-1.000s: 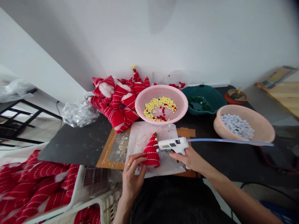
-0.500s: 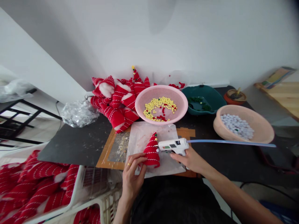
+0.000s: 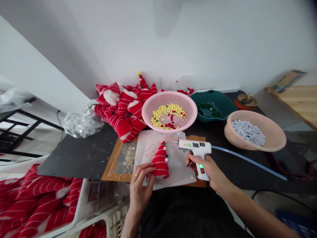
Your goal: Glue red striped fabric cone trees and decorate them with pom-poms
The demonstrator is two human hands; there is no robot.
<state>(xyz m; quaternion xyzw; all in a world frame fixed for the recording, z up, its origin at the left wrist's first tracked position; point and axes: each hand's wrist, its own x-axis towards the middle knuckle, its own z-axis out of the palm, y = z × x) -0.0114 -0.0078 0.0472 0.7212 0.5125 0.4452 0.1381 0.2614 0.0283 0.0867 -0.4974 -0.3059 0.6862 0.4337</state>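
Note:
My left hand (image 3: 141, 183) grips the lower left edge of a red cone-shaped felt hat (image 3: 159, 163) with white stitched stripes, its fingers closed on the fabric. Small green, yellow and white pom-poms (image 3: 166, 159) sit along the hat's right side. The hat lies on a sheet of white paper (image 3: 146, 142). In my right hand (image 3: 210, 168) is a white hot glue gun (image 3: 194, 145), my fingers wrapped round its handle near the trigger. Its nozzle points left, apart from the hat. A long, clear bluish glue stick (image 3: 250, 161) trails from its back.
A pink colander (image 3: 146, 114) of yellow and red pom-poms stands behind the paper, beside a teal basin (image 3: 223, 102) with green ones. At right, a peach bowl (image 3: 277, 135) holds white pom-poms. Red striped pieces (image 3: 121, 115) pile up at back left; more fill a white crate (image 3: 81, 198).
My right hand has drawn the glue gun right, away from the hat, and turned it so its handle light shows. A green pom-pom above the white one is now visible. My left hand stays put.

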